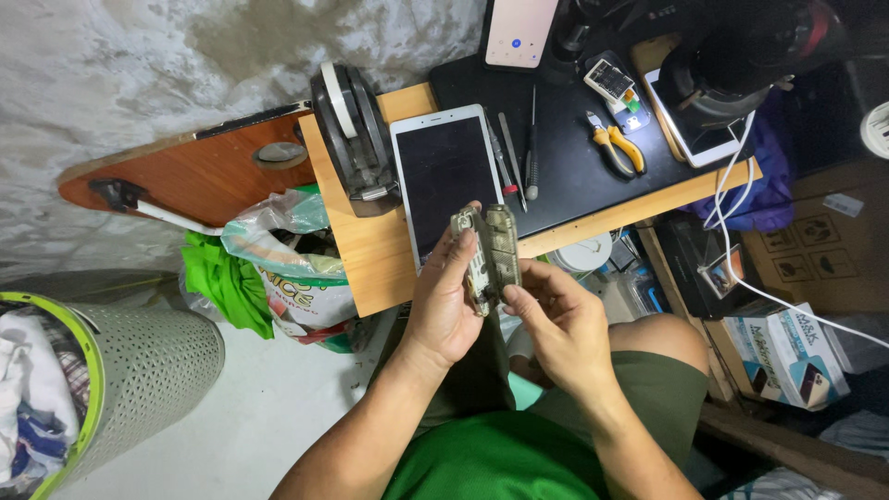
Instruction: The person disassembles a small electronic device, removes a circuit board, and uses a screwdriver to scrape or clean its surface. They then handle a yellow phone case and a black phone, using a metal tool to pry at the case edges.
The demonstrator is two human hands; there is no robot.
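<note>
Above a cluttered wooden desk (pixel 370 264), hands grip a small device (pixel 488 255).

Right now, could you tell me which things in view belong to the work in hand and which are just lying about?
In hand:
- small grey opened device with exposed circuit board, gripped by left hand and right hand

Lying about:
- white-framed tablet with dark screen
- yellow-handled pliers
- thin screwdrivers
- white phone with lit screen
- grey perforated laundry basket
- green cloth

Clear grey device (pixel 488 255), yellow pliers (pixel 619 148), green shirt (pixel 491 458), blk mat (pixel 565 157).
</note>
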